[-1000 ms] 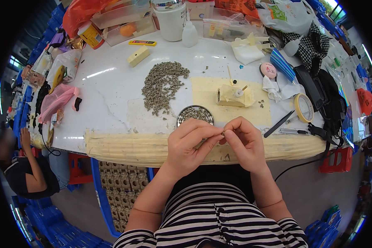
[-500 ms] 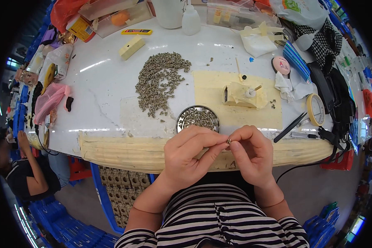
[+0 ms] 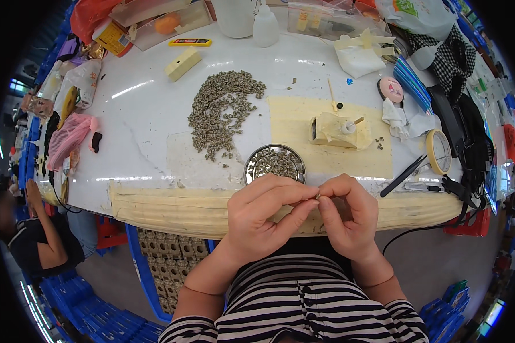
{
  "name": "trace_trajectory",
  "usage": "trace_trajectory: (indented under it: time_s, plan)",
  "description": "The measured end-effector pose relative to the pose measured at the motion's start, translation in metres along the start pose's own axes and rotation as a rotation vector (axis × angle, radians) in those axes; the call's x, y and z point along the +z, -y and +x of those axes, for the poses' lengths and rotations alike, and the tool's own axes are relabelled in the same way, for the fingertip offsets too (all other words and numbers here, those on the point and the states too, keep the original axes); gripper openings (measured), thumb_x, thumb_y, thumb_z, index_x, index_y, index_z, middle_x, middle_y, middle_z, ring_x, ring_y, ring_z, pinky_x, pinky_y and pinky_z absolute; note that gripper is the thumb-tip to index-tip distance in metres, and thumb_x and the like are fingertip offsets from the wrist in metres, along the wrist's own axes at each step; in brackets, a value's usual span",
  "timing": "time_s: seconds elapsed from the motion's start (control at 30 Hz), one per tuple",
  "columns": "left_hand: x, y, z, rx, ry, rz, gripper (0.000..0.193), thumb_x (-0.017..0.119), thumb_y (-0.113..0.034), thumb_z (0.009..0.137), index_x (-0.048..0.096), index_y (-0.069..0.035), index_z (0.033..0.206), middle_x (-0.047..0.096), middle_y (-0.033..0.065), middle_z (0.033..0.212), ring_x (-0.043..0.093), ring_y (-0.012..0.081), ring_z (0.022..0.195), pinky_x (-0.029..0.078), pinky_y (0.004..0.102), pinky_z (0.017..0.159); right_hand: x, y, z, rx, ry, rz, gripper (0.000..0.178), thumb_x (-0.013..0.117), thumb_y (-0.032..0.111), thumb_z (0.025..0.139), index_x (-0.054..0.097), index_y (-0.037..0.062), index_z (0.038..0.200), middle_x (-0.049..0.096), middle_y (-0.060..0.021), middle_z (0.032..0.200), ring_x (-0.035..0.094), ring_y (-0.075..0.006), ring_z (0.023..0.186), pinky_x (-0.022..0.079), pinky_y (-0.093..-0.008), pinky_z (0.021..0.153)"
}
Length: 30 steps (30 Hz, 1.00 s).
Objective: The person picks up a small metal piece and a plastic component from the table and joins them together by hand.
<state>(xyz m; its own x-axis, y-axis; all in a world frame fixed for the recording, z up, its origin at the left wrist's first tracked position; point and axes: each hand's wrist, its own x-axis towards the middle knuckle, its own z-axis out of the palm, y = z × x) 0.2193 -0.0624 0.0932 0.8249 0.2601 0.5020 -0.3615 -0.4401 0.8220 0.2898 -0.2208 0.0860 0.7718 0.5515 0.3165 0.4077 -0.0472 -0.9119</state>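
Note:
My left hand (image 3: 263,214) and my right hand (image 3: 349,214) meet over the padded front edge of the table. Thumb and forefinger of each are pinched on one small metal part (image 3: 319,196), mostly covered by the fingertips. Just beyond my left hand stands a round steel dish (image 3: 247,171) holding many similar small metal parts (image 3: 274,161). A large loose pile of such parts (image 3: 217,114) lies farther off to the left. Beyond my right hand, a block wrapped in masking tape (image 3: 332,130), with a small white nozzle-like piece and stick on it, sits on a taped sheet (image 3: 292,111).
Black tweezers (image 3: 403,176), a pen (image 3: 423,187) and a tape roll (image 3: 438,151) lie on the right. A cream block (image 3: 183,64) and white bottle (image 3: 265,27) stand at the back. A blue crate of metal blocks (image 3: 169,263) is below the table; a person sits far left.
My fingertips have closed further around the small metal part, so less of it shows. Both hands stay in nearly the same place.

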Motion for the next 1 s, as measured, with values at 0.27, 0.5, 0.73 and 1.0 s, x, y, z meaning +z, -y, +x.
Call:
trace_trajectory:
  time_s: [0.27, 0.5, 0.73, 1.0]
  plan:
    - [0.0014, 0.0, -0.0009, 0.03, -0.014, 0.048, 0.018, 0.077, 0.002, 0.077, 0.073, 0.0, 0.095, 0.07, 0.0113, 0.086, 0.068, 0.0218, 0.074, 0.054, 0.029, 0.064, 0.0009, 0.0022, 0.0041, -0.129, -0.015, -0.095, 0.012, 0.07, -0.005, 0.081, 0.063, -0.0002, 0.089, 0.064, -0.0104, 0.081, 0.061, -0.0241, 0.068, 0.047, -0.0308, 0.061]
    - [-0.0003, 0.0029, 0.0, 0.054, 0.001, 0.038, 0.019, 0.077, 0.002, 0.077, 0.072, 0.0, 0.095, 0.07, 0.0112, 0.086, 0.067, 0.0221, 0.074, 0.053, 0.0292, 0.064, 0.0014, 0.0021, 0.0049, -0.158, -0.021, -0.132, 0.013, 0.07, -0.006, 0.081, 0.063, 0.0, 0.089, 0.064, -0.0105, 0.081, 0.061, -0.025, 0.068, 0.048, -0.031, 0.061]
    - [0.0008, 0.0011, -0.001, 0.032, -0.031, 0.06, 0.019, 0.077, 0.003, 0.076, 0.072, 0.0, 0.094, 0.07, 0.0106, 0.086, 0.067, 0.0216, 0.074, 0.053, 0.0291, 0.063, 0.0015, 0.006, 0.0059, -0.164, -0.028, -0.138, 0.014, 0.07, -0.007, 0.08, 0.064, -0.0002, 0.091, 0.066, -0.0112, 0.083, 0.062, -0.0254, 0.07, 0.048, -0.0312, 0.063]
    - [0.002, 0.0012, -0.0011, 0.03, -0.037, 0.064, 0.023, 0.077, 0.005, 0.076, 0.074, -0.001, 0.098, 0.069, 0.0097, 0.087, 0.065, 0.0208, 0.074, 0.052, 0.0288, 0.063, 0.0004, 0.0043, 0.0058, -0.188, -0.017, -0.137, 0.015, 0.069, -0.007, 0.08, 0.065, -0.0004, 0.092, 0.066, -0.0114, 0.084, 0.063, -0.0262, 0.071, 0.049, -0.0318, 0.063]
